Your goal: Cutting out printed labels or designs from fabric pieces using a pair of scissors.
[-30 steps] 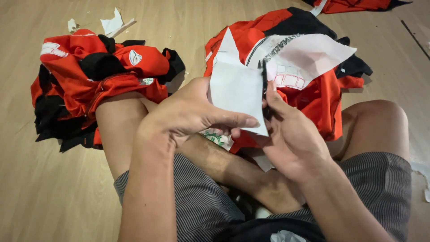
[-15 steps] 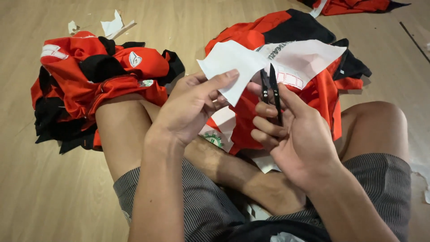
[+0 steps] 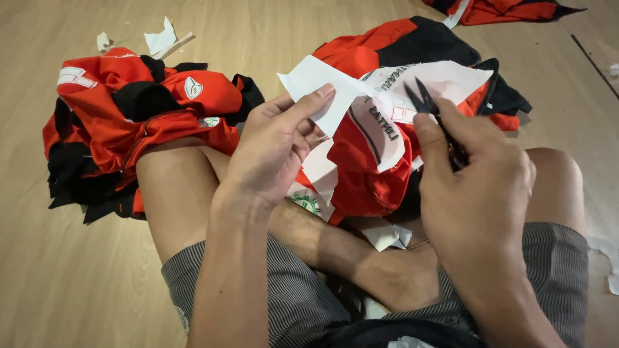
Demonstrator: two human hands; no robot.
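At the centre of the frame, the left hand (image 3: 274,145) pinches a white paper backing sheet (image 3: 322,90) between thumb and fingers, lifting it clear of the lap. Right of centre, the right hand (image 3: 474,187) is closed around small black thread snips (image 3: 429,109), whose blades stand slightly parted and point toward the upper left, just beside the sheet's edge. Behind both hands, a red and black jersey (image 3: 380,161) lies draped over the person's crossed legs, with a white printed transfer panel (image 3: 445,80) on top. A heap of red and black garments (image 3: 129,122) sits at the left of the frame on the wooden floor (image 3: 58,283). White paper scraps (image 3: 161,40) lie at the upper left.
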